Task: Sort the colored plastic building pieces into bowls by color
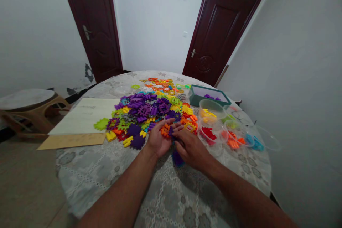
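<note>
A big heap of plastic interlocking pieces (149, 110) in purple, yellow, orange and green covers the middle of a round table (107, 178). My left hand (157, 139) lies palm up at the heap's near edge, fingers curled around an orange piece (165, 129). My right hand (191, 148) sits palm down just beside it, fingers closed on purple pieces (176, 158) that show beneath the hand. The two hands touch at the fingertips.
Several clear plastic bowls (212, 108) with sorted pieces stand at the right, with a teal box (199, 94) behind them. A pale board (85, 115) and brown card (72, 140) lie at the left. A stool (29, 105) stands off the table's left side.
</note>
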Available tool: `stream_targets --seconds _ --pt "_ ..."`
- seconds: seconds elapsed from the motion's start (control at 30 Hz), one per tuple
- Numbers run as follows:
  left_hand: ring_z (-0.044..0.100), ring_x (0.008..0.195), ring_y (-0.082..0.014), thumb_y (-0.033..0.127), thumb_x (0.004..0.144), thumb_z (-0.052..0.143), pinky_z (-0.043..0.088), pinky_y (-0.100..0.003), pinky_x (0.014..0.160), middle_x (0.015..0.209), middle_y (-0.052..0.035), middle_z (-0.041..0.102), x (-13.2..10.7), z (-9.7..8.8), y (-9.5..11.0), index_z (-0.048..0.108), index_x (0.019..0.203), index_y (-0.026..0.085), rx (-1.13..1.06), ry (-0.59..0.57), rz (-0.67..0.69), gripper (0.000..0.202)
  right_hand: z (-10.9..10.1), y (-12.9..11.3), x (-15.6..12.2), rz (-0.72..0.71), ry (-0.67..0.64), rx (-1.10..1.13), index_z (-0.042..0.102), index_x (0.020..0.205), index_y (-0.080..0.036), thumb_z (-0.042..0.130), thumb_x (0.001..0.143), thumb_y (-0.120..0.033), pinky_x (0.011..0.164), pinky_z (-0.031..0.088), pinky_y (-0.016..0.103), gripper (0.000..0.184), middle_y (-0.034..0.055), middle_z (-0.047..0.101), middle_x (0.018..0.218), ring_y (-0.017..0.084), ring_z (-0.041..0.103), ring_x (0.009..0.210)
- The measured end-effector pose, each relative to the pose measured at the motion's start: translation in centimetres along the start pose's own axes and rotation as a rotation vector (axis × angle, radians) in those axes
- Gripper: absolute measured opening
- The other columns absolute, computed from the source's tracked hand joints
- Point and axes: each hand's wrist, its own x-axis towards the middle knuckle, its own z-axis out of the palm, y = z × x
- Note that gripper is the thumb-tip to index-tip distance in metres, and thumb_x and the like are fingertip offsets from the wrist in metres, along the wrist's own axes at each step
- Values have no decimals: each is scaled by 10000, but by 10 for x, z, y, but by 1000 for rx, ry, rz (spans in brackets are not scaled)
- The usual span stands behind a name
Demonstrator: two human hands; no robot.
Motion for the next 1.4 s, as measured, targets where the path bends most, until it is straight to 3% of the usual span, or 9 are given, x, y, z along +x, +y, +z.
stream_targets --seconds 0.17,0.33,0.4,0.53,0.63,0.8,1.0,1.17,1.4 --pt "776 866 -252 223 969 552 649 -363 750 987 -183 766 1 0 0 691 1065 109 35 34 5 204 -47 9 9 87 64 -14 751 1085 -220 498 977 -152 911 544 340 284 58 769 1033 197 707 956" --pt "774 881 -251 245 1001 548 656 -403 838 967 -174 749 1 0 -1 694 1033 107 31 84 17 203 -100 72 50 422 25 80 796 1010 -198 564 921 -234 600 516 241 251 22 734 771 148 658 642" --pt "769 876 -241 258 1010 562 657 -397 835 962 -162 745 1 0 -1 699 1040 113 45 86 28 202 -117 104 71 570 191 188 781 1074 -163 598 894 -258 494 479 223 274 24 722 752 125 604 536" --pt "753 835 -209 294 982 675 662 -365 804 926 -119 732 4 -4 -3 705 1005 141 92 120 86 158 -137 141 96 616 567 287 664 1327 -115 629 872 -282 502 534 240 486 129 768 1084 128 660 612" --pt "741 805 -191 345 930 772 662 -344 788 898 -99 719 7 -7 -6 701 954 151 118 136 126 208 -128 134 85 570 555 276 698 1256 -124 608 873 -273 510 539 241 420 129 767 1122 133 683 642" --pt "737 796 -201 553 924 730 658 -374 822 884 -119 719 8 -8 -11 701 948 142 140 129 108 412 -71 64 35 369 164 180 763 1114 -182 564 966 -322 626 558 268 285 51 776 910 163 709 722" --pt "710 718 -166 570 958 681 596 -256 647 825 -82 719 10 -11 -15 722 961 132 163 94 129 440 -9 -9 8 155 62 144 709 1238 -245 653 960 -250 868 570 366 283 68 769 1166 206 720 931" --pt "726 812 -180 478 867 826 602 -270 750 866 -67 747 13 -14 -17 745 922 150 209 -23 189 342 9 -8 18 165 125 141 691 1248 -213 650 946 -201 893 555 363 305 74 772 1118 217 716 964" --pt "697 763 -145 394 800 900 590 -242 714 829 -39 738 10 -10 -9 743 867 147 195 37 193 301 -15 8 12 307 184 113 702 1211 -223 598 959 -236 727 541 313 273 25 757 905 191 698 789"
